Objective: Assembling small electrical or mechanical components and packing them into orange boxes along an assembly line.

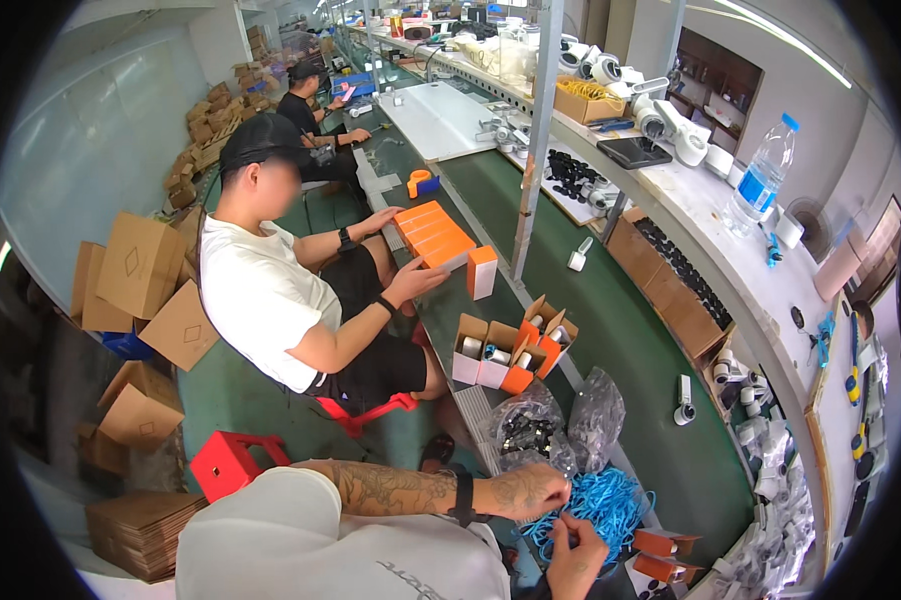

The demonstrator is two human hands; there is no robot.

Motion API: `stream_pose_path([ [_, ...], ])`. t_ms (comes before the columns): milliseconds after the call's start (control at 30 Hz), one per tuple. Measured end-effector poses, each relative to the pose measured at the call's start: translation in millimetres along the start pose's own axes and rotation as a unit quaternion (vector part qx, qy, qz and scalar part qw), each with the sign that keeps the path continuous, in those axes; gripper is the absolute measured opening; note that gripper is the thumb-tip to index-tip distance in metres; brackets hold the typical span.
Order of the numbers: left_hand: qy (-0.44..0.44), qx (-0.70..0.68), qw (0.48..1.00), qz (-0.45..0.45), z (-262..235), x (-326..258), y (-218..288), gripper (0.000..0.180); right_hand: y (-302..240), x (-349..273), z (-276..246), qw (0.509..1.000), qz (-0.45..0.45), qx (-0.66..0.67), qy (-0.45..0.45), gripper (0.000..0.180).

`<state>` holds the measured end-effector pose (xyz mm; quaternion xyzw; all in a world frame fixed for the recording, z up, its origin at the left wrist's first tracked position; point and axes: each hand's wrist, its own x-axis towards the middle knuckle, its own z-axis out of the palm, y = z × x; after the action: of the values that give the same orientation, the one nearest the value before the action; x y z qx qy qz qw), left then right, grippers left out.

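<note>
My left hand [528, 491], at the end of a tattooed forearm with a black wristband, hovers over the upper edge of a pile of bright blue cords [602, 510]. Its fingers are pinched together. Closer to me, my right hand [577, 560] is also closed, thumb against fingers, at the pile's lower left side. Whatever either hand pinches is too small to make out. Beyond the pile lie a clear plastic bag of small black parts [528, 425] and a second crumpled clear bag [597, 412]. Open orange-and-white boxes [490, 374] with white devices inside stand past the bags.
A seated co-worker [270, 270] holds a row of orange boxes [434, 236]. A green conveyor belt [610, 330] runs alongside, carrying a white device [683, 400]. Small orange boxes [662, 568] lie near my right hand. A red stool [232, 465] and cardboard cartons [140, 262] stand left.
</note>
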<state>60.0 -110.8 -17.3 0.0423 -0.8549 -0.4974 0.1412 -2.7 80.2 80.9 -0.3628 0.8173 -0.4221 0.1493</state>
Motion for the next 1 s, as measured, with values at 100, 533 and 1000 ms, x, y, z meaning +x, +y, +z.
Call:
stream_pose_path([
  [100,0.016,-0.193,0.976,-0.098,-15,9,13,0.014,9,-3,8,0.997,-0.002,0.074,0.030,0.020],
  [533,-0.081,-0.354,0.911,-0.196,-36,14,39,0.019,61,-1,14,0.944,0.193,0.222,-0.146,0.013],
  [1000,0.069,-0.248,0.955,-0.149,-19,5,24,0.014,42,-3,84,0.942,0.131,0.275,0.141,0.021],
])
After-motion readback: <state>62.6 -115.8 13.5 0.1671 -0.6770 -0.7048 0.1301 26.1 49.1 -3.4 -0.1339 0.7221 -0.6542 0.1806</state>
